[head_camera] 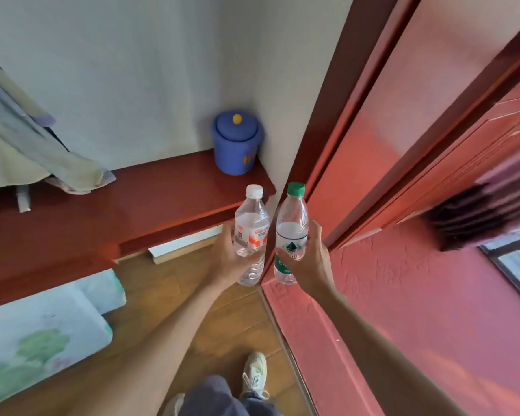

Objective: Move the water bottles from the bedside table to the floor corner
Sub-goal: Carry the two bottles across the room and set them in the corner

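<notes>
I hold two clear water bottles upright in the air, side by side, just in front of the right end of the dark red bedside table point(150, 190). My left hand point(227, 259) grips the white-capped bottle with the red and white label point(252, 232) around its middle. My right hand point(308, 261) grips the green-capped bottle with the white and green label point(291, 232) the same way. Both bottles hang above the wooden floor point(231, 313) near the corner where the white wall meets the red wall.
A blue lidded jar with a yellow knob point(236, 142) stands at the table's far right end by the white wall. Bedding point(27, 151) drapes over the table's left. A red textured wall point(418, 295) and door frame run along the right. My shoe point(254, 375) stands on the floor below.
</notes>
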Motion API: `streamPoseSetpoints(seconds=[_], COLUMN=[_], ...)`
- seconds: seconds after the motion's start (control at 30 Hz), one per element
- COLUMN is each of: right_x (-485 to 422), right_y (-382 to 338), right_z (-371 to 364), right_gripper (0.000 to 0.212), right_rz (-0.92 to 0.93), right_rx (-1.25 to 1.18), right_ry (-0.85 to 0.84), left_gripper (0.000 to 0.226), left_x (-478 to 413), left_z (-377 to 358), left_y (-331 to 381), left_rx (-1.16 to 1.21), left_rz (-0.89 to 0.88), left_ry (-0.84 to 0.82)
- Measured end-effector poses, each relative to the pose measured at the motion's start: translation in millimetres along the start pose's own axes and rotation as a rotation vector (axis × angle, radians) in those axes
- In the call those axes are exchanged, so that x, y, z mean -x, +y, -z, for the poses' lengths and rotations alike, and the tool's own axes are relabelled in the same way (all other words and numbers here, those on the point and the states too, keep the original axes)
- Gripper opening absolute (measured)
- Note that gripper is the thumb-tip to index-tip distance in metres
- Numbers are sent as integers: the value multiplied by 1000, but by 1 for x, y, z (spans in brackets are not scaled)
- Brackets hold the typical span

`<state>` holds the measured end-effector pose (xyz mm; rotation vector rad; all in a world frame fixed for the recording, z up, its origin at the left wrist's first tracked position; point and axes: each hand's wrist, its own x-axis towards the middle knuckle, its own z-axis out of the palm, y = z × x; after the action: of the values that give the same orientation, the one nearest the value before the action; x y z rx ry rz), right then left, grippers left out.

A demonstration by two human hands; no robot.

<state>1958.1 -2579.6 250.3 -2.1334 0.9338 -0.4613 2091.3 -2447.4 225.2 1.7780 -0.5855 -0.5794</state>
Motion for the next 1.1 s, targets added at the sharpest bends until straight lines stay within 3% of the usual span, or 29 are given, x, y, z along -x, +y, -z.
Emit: streamPoseSetpoints(seconds=[0.23, 0.67, 1.1], right_x=[-7, -6, 4], right_y=[29, 70, 163], right_z=[-47, -148, -278], right_gripper=[79, 81, 77], right_rz=[-51, -94, -153], right_rx=[-69, -69, -120], right_ry=[-130, -128, -117], left_gripper=[74, 67, 66], left_x=[0, -10, -41], left_z=[-1, 21, 0], left_y=[-41, -151, -304], left_rx=[-10, -38, -14], left_rz=[47, 134, 169], left_ry=[82, 148, 235])
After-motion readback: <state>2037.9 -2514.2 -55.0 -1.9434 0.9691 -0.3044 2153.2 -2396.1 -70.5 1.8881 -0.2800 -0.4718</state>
